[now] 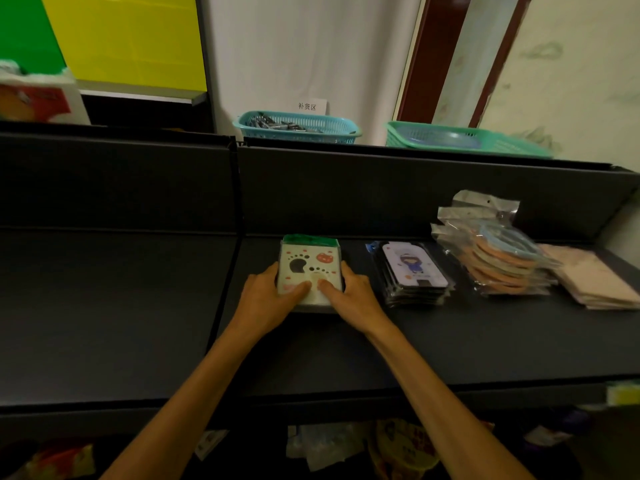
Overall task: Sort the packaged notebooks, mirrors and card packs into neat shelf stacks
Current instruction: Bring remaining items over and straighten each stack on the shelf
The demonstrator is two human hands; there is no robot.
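A stack of packaged notebooks with a white cover, black footprints and a green top edge lies on the dark shelf. My left hand grips its left side and my right hand its right side, thumbs resting on the cover. To the right lies a stack of card packs showing a cartoon girl. Further right is a pile of round orange and blue mirrors in clear bags, leaning slightly. Beige flat packs lie at the far right.
The shelf's back panel rises behind the stacks. Two teal baskets stand above and behind it. A vertical divider splits the shelf to the left of the notebooks. Loose packaged goods lie on the lower shelf.
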